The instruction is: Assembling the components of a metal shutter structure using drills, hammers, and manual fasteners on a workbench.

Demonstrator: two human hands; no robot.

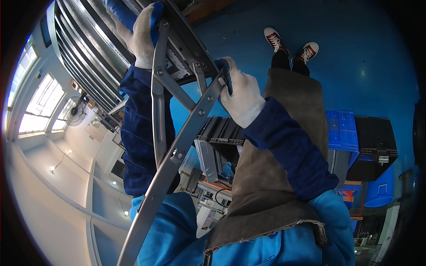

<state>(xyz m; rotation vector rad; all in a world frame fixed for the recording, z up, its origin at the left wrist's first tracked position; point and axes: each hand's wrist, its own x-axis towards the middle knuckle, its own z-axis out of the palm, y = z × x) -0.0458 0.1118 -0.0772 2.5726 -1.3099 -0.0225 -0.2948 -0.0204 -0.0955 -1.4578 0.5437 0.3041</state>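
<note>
A grey metal linkage [186, 131] of flat, riveted, hinged bars slants from the bottom edge up to a dark metal channel [195, 40]. My right hand [242, 91], in a white glove with a dark blue palm, is closed around the upper end of the long bar, beside the channel's end. At the upper left, my left hand [142, 35], in a matching glove, lies on the metalwork with its thumb and fingers spread apart. The thumb is close to the top of the curved bar [159, 88]. Some of the left fingertips are cut off by the view's rim.
Long ridged metal lengths [84, 57] are stacked at the left. Black bins [222, 137] stand below my right hand; a blue crate [341, 131], a black crate [370, 142] and a blue bucket [380, 188] stand at the right. A fan [75, 111] is beyond the stack.
</note>
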